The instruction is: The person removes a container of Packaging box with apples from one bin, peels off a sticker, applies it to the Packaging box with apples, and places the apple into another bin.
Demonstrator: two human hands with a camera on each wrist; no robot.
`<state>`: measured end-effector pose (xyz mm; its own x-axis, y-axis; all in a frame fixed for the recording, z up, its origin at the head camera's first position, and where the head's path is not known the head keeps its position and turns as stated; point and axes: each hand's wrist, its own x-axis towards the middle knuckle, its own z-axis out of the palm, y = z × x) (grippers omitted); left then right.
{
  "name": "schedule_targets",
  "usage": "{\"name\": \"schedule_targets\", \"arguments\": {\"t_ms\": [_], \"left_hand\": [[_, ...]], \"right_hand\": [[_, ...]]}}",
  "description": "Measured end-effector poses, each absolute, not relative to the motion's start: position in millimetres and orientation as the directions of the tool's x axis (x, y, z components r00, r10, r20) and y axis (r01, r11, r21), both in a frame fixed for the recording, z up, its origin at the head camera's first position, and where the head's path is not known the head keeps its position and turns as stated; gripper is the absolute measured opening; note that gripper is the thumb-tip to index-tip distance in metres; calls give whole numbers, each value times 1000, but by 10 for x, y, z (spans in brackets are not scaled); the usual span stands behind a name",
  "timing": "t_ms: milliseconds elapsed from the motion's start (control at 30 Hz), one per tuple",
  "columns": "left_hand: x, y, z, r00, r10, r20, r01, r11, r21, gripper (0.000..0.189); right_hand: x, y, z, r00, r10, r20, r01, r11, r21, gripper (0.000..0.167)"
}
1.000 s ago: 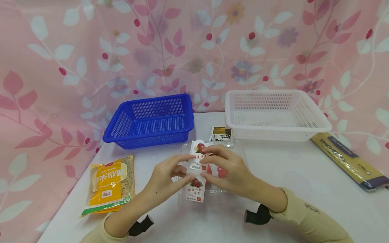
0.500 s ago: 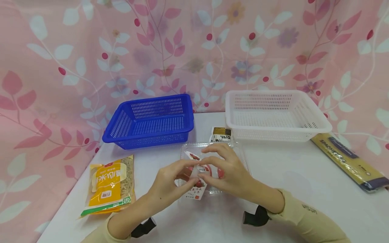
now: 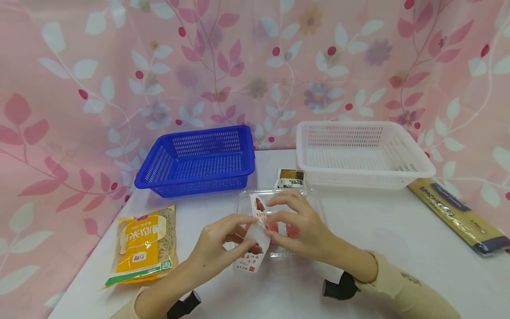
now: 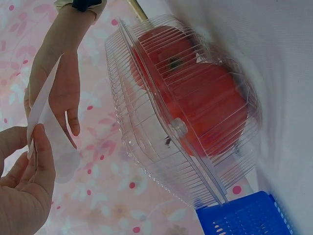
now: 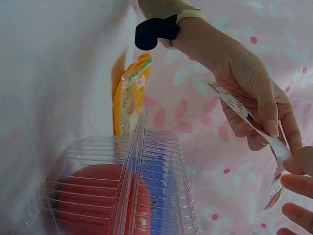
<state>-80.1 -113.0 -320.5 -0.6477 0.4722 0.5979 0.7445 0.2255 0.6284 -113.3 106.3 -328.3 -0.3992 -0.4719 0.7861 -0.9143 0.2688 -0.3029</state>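
Observation:
A strip of white labels (image 3: pixel 255 259) printed with red apples hangs between the hands, bent near its middle. Thumb and index finger of the left hand (image 3: pixel 217 241) pinch the strip there. From the other side, the right hand (image 3: pixel 303 228) pinches it close by, its other fingers bent and spread above. Behind and below the hands lies a clear plastic clamshell box (image 4: pixel 142 122), lid down. Large red apples (image 4: pixel 210 107) show through its ribbed wall. In the right wrist view the strip curves from the left hand down to the right fingertips.
A blue basket (image 3: pixel 199 181) stands back left, a white basket (image 3: pixel 366 177) back right. Between them sits a small black-and-gold packet (image 3: pixel 291 178). A yellow noodle bag (image 3: pixel 141 246) lies left, a spaghetti pack (image 3: pixel 458 212) right. A floral curtain (image 3: pixel 255 66) hangs behind.
Half a second ago the strip was folded more sharply between the fingers; now it is straighter, with its lower end swung left. Both hands stay nearly in place over the box.

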Motion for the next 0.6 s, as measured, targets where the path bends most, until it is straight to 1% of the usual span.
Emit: {"name": "schedule_targets", "arguments": {"t_ms": [300, 467, 600], "left_hand": [[-784, -1161, -3227, -649, 474, 595, 741, 216, 636, 42], [-774, -1195, -3234, -652, 475, 592, 741, 233, 629, 40], [-766, -1226, -3242, -665, 467, 583, 735, 271, 622, 38]], "right_hand": [[-1148, 1097, -3282, -385, -447, 807, -919, 268, -290, 8], [-1168, 1148, -3255, -409, -425, 808, -908, 280, -312, 15], [-1190, 1189, -3234, -430, -395, 812, -896, 296, -331, 21]]}}
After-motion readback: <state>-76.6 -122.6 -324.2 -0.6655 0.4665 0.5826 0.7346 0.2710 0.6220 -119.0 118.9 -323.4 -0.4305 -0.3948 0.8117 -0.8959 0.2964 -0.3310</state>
